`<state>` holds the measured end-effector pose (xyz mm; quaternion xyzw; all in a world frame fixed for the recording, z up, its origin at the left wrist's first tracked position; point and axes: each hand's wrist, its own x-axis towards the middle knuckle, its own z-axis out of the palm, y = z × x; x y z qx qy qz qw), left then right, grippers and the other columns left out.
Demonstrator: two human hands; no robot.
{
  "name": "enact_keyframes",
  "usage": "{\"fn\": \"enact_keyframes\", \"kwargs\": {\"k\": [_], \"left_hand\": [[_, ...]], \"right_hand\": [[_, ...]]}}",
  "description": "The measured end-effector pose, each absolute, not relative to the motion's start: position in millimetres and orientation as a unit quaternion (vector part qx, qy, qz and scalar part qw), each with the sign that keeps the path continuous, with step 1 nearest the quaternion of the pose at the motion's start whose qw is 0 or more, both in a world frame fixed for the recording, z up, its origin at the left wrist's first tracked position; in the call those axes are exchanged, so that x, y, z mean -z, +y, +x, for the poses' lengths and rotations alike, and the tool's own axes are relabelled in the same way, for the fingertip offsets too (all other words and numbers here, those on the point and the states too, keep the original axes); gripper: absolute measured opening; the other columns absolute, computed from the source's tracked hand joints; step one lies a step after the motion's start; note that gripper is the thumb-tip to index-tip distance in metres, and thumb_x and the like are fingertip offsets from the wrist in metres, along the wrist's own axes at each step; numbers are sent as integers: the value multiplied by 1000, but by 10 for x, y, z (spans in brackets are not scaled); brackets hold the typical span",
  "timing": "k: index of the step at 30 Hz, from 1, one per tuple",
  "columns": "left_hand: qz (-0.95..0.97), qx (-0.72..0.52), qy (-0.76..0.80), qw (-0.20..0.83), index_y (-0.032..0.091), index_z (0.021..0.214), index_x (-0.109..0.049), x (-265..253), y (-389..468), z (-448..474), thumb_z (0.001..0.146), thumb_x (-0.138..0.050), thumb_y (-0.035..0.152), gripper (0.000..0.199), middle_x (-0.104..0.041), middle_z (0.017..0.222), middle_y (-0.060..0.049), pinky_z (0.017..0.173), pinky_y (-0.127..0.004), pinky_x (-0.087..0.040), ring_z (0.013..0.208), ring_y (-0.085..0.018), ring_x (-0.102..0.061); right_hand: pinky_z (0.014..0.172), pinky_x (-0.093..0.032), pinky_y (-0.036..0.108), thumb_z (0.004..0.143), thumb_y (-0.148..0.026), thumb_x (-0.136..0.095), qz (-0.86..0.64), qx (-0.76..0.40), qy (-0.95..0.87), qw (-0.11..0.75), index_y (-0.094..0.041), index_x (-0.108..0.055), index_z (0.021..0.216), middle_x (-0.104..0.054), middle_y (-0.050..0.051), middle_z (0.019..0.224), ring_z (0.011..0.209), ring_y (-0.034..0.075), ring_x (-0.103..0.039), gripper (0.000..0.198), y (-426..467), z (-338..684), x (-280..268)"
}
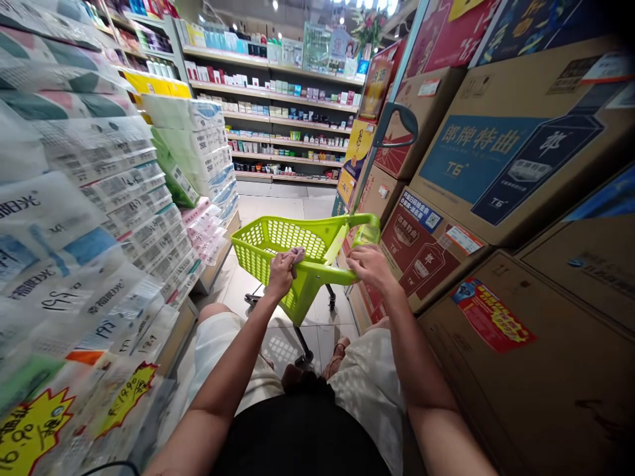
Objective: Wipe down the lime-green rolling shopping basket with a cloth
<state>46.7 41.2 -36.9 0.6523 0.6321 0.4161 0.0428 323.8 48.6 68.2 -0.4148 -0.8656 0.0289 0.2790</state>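
A lime-green plastic shopping cart (302,291) with a perforated basket stands on its wheels in front of my legs. On the basket's near rim, my left hand (280,274) is closed around a small crumpled mauve cloth (297,254). My right hand (370,264) is closed at the cart's right end, with its fingers on the green handle rim. Just beyond those fingers is a shiny pale-green part or object (367,234), whose kind I cannot make out. Little of the basket's inside shows, and its floor is partly hidden by the near wall.
Stacked tissue packs (124,192) crowd the left side. Printed cartons (476,158) rise on the right, with a grey pole bearing a dark handle (399,125) before them. Shelves of small boxed goods (282,89) cross the far end. Pale floor tiles (288,201) run between.
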Motion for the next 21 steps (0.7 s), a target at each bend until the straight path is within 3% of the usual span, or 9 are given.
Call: {"fn": "enact_keyframes", "kwargs": {"k": [3, 6, 11, 18, 21], "left_hand": [[692, -419, 586, 35, 23, 125, -74, 425, 380, 562, 83, -55, 9, 48, -61, 123, -11, 106, -45, -48, 112, -28, -56], [666, -409, 623, 27, 20, 124, -74, 471, 457, 328, 83, -52, 7, 48, -61, 123, -14, 108, -49, -47, 114, -30, -56], [554, -402, 728, 16, 15, 116, -74, 490, 609, -99, 83, -51, 5, 42, -58, 121, -19, 110, -57, -45, 117, -37, -55], [603, -533, 591, 45, 20, 124, -68, 779, 409, 819, 90, -50, 13, 38, -53, 129, -15, 114, -46, -46, 126, -29, -53], [493, -582, 645, 55, 17, 124, -64, 907, 396, 819, 93, -42, 12, 38, -53, 125, -17, 115, -50, -44, 124, -30, -55]], "right_hand": [[84, -44, 32, 106, -44, -36, -545, 14, -826, 141, -19, -78, 89, -80, 11, 102, 94, 23, -71, 51, 392, 3040, -800], [78, -44, 30, 109, -46, -33, -605, 32, -791, 90, -21, -81, 98, -80, 11, 108, 98, 23, -73, 55, 356, 2964, -813], [74, -43, 28, 108, -45, -36, -598, 40, -796, 88, -25, -83, 98, -81, 8, 107, 98, 21, -73, 52, 399, 3051, -815], [70, -39, 28, 106, -49, -39, -597, 55, -794, 97, -24, -82, 95, -81, 9, 101, 95, 22, -73, 52, 451, 3055, -786], [68, -38, 28, 105, -50, -40, -588, 56, -800, 100, -24, -82, 95, -81, 7, 99, 95, 21, -73, 50, 436, 3073, -764]]}}
